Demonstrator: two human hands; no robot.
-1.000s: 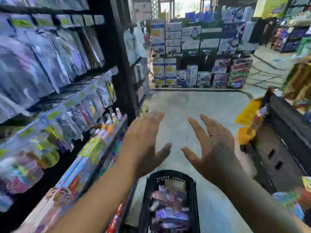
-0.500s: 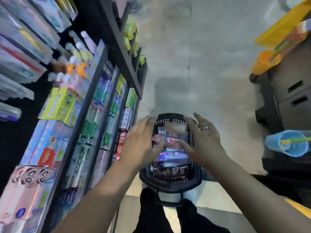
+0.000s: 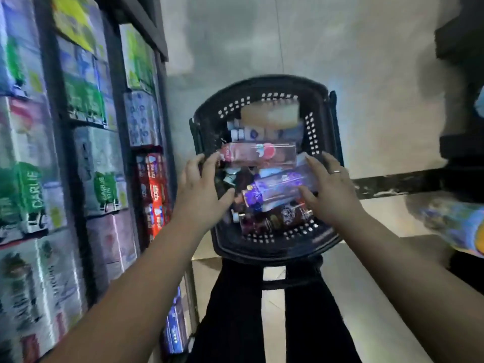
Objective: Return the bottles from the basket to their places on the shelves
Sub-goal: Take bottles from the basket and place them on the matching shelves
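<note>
Basket (image 3: pixel 264 248) stands on the floor beside the shelves (image 3: pixel 119 82), probably to keep stock within reach. The bottles lie flat inside.

Purple bottle (image 3: pixel 277 191): long axis left-right, slightly tilted, cap apparently left.

Right hand (image 3: pixel 330 192): fingers and thumb straddle its right end. Whether they are clamped cannot be told.

Left hand (image 3: pixel 201 184): fingers apart, at the pink bottle (image 3: pixel 258 152).
</note>
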